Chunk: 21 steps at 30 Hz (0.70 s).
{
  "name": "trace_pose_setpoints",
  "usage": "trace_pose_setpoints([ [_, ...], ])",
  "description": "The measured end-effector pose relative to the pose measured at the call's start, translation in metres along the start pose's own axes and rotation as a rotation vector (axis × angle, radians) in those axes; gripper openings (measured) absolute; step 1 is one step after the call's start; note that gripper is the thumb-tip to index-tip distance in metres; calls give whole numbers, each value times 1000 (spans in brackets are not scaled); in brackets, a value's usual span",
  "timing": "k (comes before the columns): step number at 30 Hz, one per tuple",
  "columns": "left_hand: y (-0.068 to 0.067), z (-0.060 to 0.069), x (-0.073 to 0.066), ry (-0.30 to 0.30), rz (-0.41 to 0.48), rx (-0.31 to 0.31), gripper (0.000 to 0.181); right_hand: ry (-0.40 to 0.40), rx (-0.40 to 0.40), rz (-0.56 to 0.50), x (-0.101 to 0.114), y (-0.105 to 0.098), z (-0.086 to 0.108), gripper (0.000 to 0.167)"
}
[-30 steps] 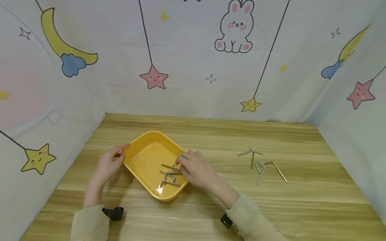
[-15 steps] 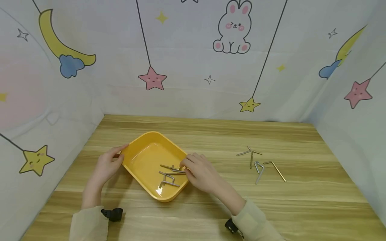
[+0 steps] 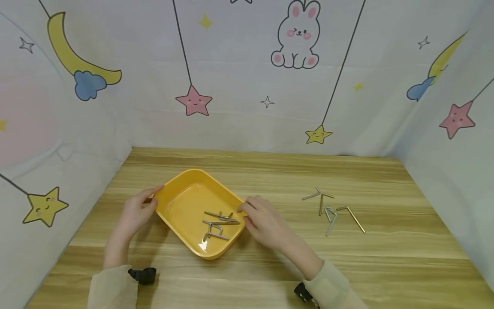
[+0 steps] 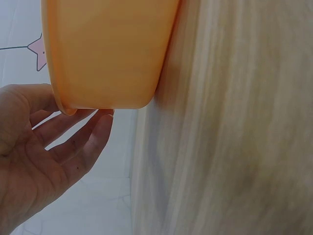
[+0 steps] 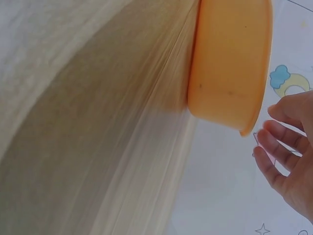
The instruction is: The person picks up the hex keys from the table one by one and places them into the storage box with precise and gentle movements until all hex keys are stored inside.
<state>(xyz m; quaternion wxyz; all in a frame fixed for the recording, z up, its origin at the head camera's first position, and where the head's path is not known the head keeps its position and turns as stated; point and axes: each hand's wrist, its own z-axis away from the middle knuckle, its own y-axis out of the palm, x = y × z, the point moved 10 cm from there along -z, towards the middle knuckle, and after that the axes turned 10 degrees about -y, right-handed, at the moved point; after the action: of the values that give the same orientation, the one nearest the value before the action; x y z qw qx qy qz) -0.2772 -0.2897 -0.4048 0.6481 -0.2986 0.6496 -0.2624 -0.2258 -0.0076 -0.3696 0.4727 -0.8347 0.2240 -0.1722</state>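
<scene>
In the head view, a yellow plastic bin (image 3: pixel 181 199) stands on the table with several L-shaped hex keys (image 3: pixel 220 223) lying in its near right part. My left hand (image 3: pixel 136 213) holds the bin's left corner, thumb and fingers about the rim; the left wrist view shows fingertips (image 4: pixel 105 122) against the outer wall. By the right corner is my right hand (image 3: pixel 266 223), fingers loosely bent and holding nothing. The right wrist view shows this hand (image 5: pixel 293 152) slightly apart from the bin's wall (image 5: pixel 230 63).
Several more hex keys (image 3: pixel 322 201), silver and brass-coloured, lie on the wooden table (image 3: pixel 293 266) to the right of the bin. A white cloth (image 3: pixel 231 128) with printed stars and a rabbit hangs behind and along both sides.
My right hand has drawn back right, out of the bin to its right corner, leaving the hex keys inside. The left hand stays at the left corner. The view has shifted slightly.
</scene>
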Motion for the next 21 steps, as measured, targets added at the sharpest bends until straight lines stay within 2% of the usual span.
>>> trace_pose_setpoints([
  [11,-1,0,0,9,2,-8,40,3,-33,48,0,-9,9,23],
  [21,-1,0,0,5,4,-7,40,104,15,30,-15,-10,25,28],
])
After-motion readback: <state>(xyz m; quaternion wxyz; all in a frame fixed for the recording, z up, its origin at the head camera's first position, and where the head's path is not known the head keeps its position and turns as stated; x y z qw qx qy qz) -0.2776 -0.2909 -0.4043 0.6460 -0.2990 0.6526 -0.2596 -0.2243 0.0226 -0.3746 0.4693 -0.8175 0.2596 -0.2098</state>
